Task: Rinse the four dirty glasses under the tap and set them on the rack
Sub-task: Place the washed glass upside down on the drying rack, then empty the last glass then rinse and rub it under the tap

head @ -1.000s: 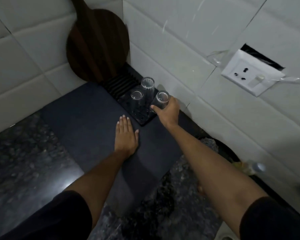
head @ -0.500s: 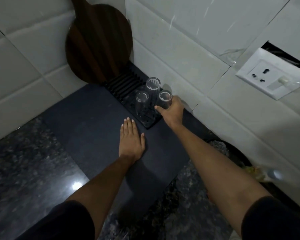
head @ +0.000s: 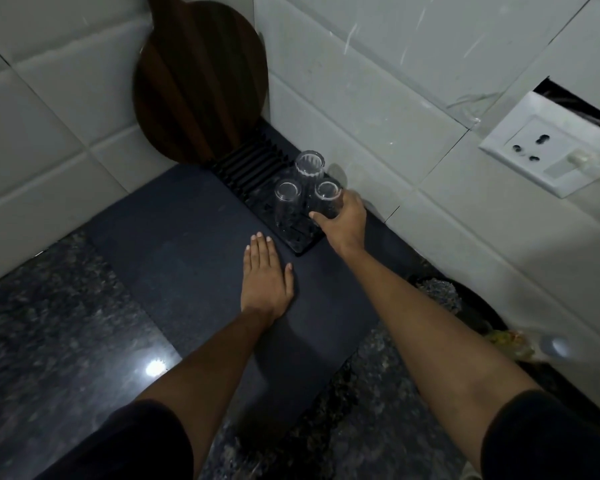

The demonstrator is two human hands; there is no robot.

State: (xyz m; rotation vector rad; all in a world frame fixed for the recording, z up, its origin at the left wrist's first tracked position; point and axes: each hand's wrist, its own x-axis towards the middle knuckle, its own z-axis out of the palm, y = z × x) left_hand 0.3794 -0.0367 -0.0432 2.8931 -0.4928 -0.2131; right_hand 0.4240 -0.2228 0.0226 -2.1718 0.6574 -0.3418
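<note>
The right hand (head: 342,221) reaches forward with the arm stretched nearly straight, fingers and thumb curled round a glass (head: 327,199) at the rack's (head: 300,249) right edge, close to the wall. That glass stands upright, long axis vertical; whether the round end facing up is its mouth or its base cannot be told from here. The left hand (head: 265,277) lies flat, palm down, fingers straight and together, pressed on the dark mat (head: 174,244) just short of the rack's near corner, forearm running back toward the body.

Two more glasses stand upright on the rack: one (head: 286,202) just left of the gripped glass, another (head: 309,166) behind them, ribbed on its side. All three cluster at the near end of the rack, which sits at the back corner of the worktop (head: 49,341), on the mat.

A round wooden board (head: 201,84) leans against the tiled wall behind the rack's slotted far end. A white socket (head: 548,154) is on the right-hand wall.
</note>
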